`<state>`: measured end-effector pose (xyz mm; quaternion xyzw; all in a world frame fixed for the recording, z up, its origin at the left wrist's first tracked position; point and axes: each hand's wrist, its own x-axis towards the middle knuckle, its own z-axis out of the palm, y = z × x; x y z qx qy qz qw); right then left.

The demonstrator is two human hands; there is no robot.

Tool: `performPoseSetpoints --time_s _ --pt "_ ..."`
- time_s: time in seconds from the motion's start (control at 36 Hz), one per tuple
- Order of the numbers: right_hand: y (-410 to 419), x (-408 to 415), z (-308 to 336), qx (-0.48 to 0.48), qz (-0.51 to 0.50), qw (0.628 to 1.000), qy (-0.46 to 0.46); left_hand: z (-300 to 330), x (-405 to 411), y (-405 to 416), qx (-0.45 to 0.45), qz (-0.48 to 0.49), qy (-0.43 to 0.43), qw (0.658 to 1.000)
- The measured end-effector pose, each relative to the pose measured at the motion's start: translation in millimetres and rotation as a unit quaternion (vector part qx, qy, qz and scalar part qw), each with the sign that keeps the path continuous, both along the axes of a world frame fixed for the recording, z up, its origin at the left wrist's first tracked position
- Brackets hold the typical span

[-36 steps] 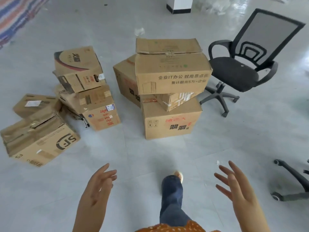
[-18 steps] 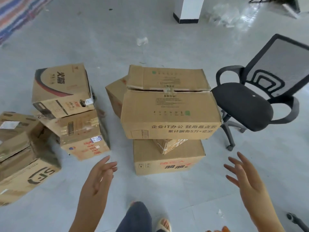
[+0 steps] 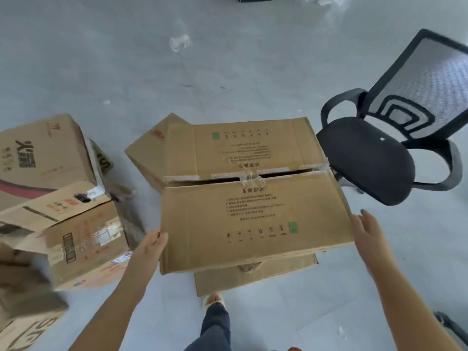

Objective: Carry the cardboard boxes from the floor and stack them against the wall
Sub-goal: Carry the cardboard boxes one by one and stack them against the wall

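Note:
A large cardboard box [image 3: 253, 211] with taped top flaps lies on top of the middle stack, straight in front of me. A smaller box [image 3: 255, 277] shows beneath it and another box [image 3: 147, 150] leans behind its left side. My left hand [image 3: 152, 245] rests against the large box's left edge, fingers loosely bent. My right hand [image 3: 367, 231] is at the box's right edge with its fingers spread; whether it touches is unclear. The box still sits on the stack.
To the left stand more boxes: one with a red stripe [image 3: 43, 153], a taped one [image 3: 83, 236] and an SF-marked one [image 3: 25, 328]. A black mesh office chair [image 3: 367, 160] stands right beside the middle stack. Another chair's base [image 3: 450, 328] is at bottom right.
I have stepped up to the middle stack and lean over it. Both hands moved forward from open air to the left and right edges of the top box.

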<state>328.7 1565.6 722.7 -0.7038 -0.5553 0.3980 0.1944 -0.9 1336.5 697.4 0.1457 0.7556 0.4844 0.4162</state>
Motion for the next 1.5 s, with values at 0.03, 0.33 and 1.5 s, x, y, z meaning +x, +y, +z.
performPoseSetpoints --time_s 0.03,0.33,1.5 --pt "4.6 -1.9 -5.6 -0.019 -0.005 1.000 -0.008 -7.0 -4.1 2.6 -0.008 0.000 -0.019 1.000" --pt "34.8 11.4 -40.3 -0.177 -0.118 0.969 0.124 -43.4 13.3 5.6 -0.072 0.146 -0.175 0.971" --pt "-230.8 -45.5 31.2 -0.280 0.682 0.660 0.143 75.2 580.6 -299.4 0.024 0.841 0.017 0.540"
